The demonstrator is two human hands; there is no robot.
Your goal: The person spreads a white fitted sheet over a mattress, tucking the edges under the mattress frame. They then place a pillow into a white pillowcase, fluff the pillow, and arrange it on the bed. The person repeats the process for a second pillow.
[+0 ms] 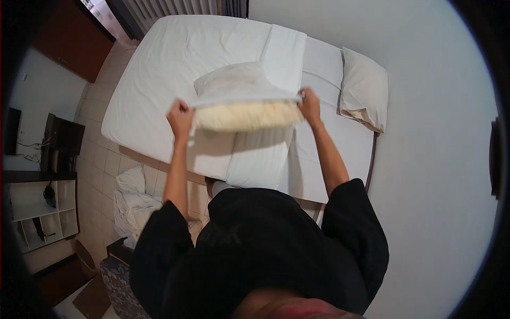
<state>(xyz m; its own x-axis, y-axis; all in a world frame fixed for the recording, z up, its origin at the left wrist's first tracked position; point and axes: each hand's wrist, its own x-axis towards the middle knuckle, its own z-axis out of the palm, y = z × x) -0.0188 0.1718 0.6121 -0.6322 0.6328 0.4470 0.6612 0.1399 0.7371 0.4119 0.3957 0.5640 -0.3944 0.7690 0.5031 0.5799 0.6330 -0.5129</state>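
Held up over the bed is a yellowish pillow (249, 116), partly inside a white pillowcase (231, 80). Its yellowish side faces me below the case's open edge, slightly blurred. My left hand (180, 114) is closed on the left end of that edge. At the right end, my right hand (309, 105) grips the pillowcase edge too. Both arms reach forward, with the pillow stretched between them. Beneath lies the bed (154, 80) with a white cover and a folded-back white sheet band (284, 53).
Another pillow (365, 87) in a pale case rests at the bed's right end, by the wall (425, 133). Crumpled white bedding (135, 204) lies on the tiled floor at the left. Shelves (45, 207), a brown door (71, 37) and a patterned seat (116, 284) stand further left.
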